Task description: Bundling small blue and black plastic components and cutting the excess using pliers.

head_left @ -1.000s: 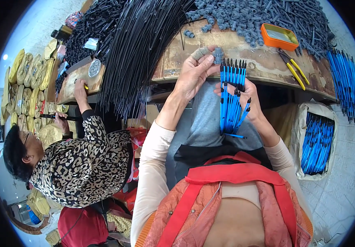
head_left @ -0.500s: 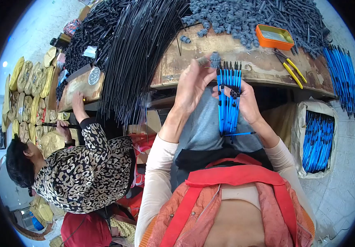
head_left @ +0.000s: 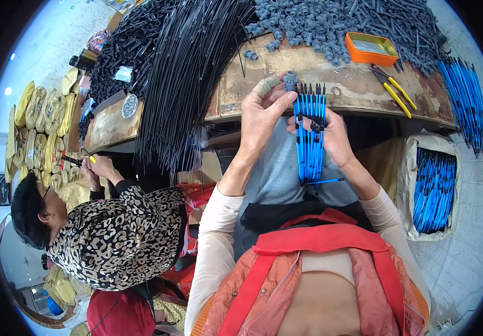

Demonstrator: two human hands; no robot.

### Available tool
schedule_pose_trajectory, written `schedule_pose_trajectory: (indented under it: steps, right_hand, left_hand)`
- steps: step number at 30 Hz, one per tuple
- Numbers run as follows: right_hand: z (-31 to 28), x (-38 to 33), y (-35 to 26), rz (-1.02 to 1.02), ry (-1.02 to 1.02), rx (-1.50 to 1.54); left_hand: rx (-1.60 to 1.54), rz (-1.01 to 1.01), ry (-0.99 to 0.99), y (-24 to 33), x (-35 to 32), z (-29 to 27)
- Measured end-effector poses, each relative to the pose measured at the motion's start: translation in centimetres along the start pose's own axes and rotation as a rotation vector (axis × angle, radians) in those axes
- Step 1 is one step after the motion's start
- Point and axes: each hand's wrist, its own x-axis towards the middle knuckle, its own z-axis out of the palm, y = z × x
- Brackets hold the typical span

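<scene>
My right hand point(head_left: 335, 139) is closed around a bundle of thin blue rods point(head_left: 310, 154) with black tips and black collars, upright in front of my lap. One blue rod lies crosswise at the bundle's lower end. My left hand point(head_left: 261, 120), a wrap around one finger, is beside the bundle's upper left. Its thumb and fingers come together there, and whatever they pinch is too small or hidden to make out. Just beyond the thumb, a grey ribbed plastic fitting point(head_left: 290, 80) stands at the wooden table's point(head_left: 230, 92) edge.
Grey fittings point(head_left: 314, 28) and long black rods point(head_left: 191, 73) cover the table's far side. Yellow-handled pliers point(head_left: 396, 96) and an orange tin point(head_left: 371, 49) lie right. Blue rods fill a sack point(head_left: 434, 190); more point(head_left: 465, 103) lean against the table. A co-worker point(head_left: 118, 229) sits left.
My left thumb has moved in toward the top of the rods, and the left fingers have drawn together. The co-worker's hands have come together around a yellow-handled tool.
</scene>
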Motion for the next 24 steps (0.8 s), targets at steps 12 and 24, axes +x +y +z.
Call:
schedule_pose_trajectory:
  steps: [12,24]
  right_hand:
    - [-0.3,0.3,0.4,0.029,-0.024,0.047]
    - [-0.6,0.3,0.7,0.055,-0.022,0.008]
  left_hand:
    - [-0.331,-0.157,-0.108,-0.6,0.1,-1.1]
    - [-0.035,-0.020,0.072,0.8,0.0,0.6]
